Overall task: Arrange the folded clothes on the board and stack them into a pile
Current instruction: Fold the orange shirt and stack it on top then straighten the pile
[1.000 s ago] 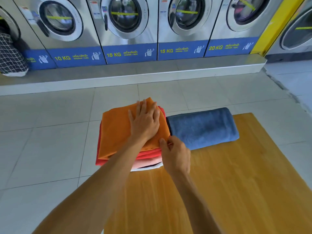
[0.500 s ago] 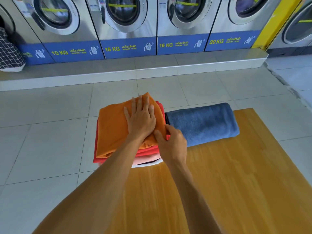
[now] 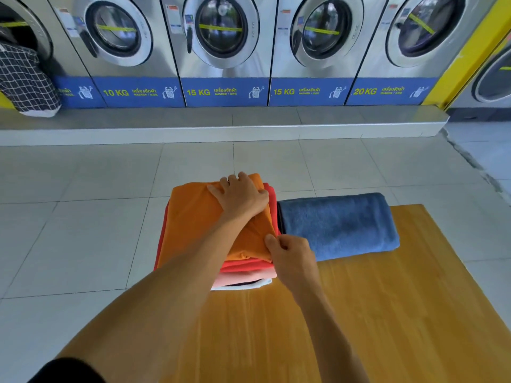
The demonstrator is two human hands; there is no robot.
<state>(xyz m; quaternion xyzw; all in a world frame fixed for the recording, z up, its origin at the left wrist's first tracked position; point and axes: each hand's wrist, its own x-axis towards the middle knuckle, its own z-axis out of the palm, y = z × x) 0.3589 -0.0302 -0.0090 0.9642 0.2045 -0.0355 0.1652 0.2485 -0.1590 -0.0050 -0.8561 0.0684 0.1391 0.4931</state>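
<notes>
Hands work a pile of folded clothes [image 3: 243, 268] at the far left corner of a wooden surface [image 3: 359, 313]. The left hand [image 3: 240, 197], flat half a second ago, now curls over the far edge of the orange cloth [image 3: 193, 219] on top; the right hand [image 3: 290, 258] has shifted to pinch its near corner. Probably squaring the top layer. Smooth thin orange, red, pink and white layers form the stack. A plush blue towel [image 3: 337, 225], thick and rounded, lies just beside it, unstacked.
</notes>
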